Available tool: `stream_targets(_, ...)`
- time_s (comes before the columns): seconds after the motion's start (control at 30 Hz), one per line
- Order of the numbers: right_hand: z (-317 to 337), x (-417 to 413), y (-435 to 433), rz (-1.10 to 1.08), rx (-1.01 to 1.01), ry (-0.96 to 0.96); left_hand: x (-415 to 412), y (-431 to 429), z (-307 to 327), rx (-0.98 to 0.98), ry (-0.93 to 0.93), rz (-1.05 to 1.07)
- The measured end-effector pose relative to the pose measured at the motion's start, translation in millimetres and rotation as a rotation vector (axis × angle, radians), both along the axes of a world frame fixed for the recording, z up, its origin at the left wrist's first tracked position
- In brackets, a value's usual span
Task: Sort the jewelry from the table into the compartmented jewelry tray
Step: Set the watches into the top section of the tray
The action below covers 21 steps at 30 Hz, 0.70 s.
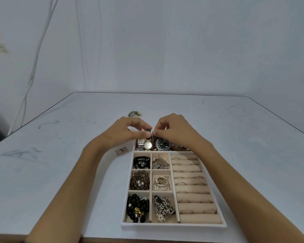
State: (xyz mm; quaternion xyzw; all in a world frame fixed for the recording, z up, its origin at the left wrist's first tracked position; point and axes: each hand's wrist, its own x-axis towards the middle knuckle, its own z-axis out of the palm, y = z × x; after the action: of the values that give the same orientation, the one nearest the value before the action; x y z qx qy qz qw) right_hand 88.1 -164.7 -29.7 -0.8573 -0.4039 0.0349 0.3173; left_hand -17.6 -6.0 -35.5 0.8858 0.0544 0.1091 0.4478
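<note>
2 hands were over the far end of the jewelry tray (172, 226), which sat on the pale table (60, 155) near its front edge. the left hand (123, 132) and right hand (175, 130) both had fingers curled, each pinching w/ thumb and fingertips on 1 small dark piece (149, 132), strap-like, held just above the long far compartment.

that compartment held 3 watches in view: a rectangular silver watch (140, 142), a round gold watch (148, 145) w/ white dial, and a dark watch (162, 144) w/ a squarish case. more gold bits lay to the right, partly hidden by the right wrist.

below were 6 small square compartments, 2 cols x 3 rows, all filled: black bracelet (141, 162), silver pieces (160, 163), brown beads (139, 180), twisted wire pieces (161, 183), black beads (136, 207) w/ a gold bit, silver chain (163, 206). the right side was 1 section of beige ring rolls (191, 190) w/ thin rings tucked in, too small to count surely.

dial text was too small to read. 2 worn patches on the table: one (121, 151) beside the tray, one (134, 114) beyond the hands.
</note>
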Motion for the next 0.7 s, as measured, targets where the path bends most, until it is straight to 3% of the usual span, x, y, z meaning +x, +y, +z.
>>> stream_targets(0.7,-1.5,-0.2,1.7,-0.003,-0.011,0.0,3.9,8.2,-2.3,0.127,-0.093,0.028)
